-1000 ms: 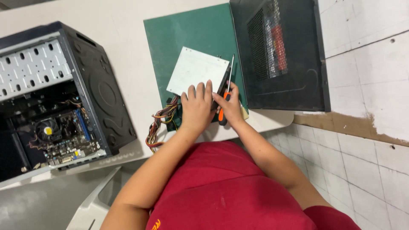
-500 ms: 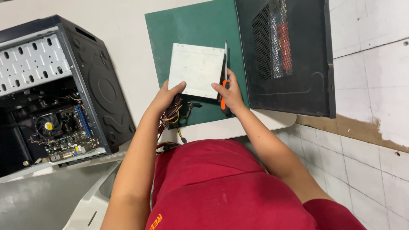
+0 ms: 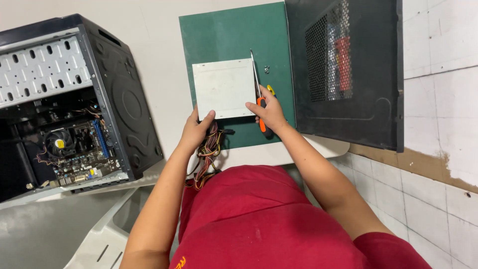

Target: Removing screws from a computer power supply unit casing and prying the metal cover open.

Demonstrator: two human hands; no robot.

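Observation:
A grey metal power supply box (image 3: 224, 88) lies on a green mat (image 3: 229, 35), its bundle of coloured wires (image 3: 206, 159) hanging off the near side. My left hand (image 3: 195, 128) grips the box's near left corner. My right hand (image 3: 269, 110) touches the box's near right corner and holds an orange-handled screwdriver (image 3: 260, 107), whose shaft runs up along the box's right edge. Small screws (image 3: 267, 68) lie on the mat beside the shaft's tip.
An open black computer case (image 3: 74, 99) with its motherboard showing stands at the left. A black perforated side panel (image 3: 343, 69) lies at the right, partly over the mat. The white table (image 3: 149, 35) ends near my red shirt; a tiled floor is at the right.
My hands and the power supply box have slid farther onto the mat, away from me. My left hand went from lying over the wires to gripping the box's corner.

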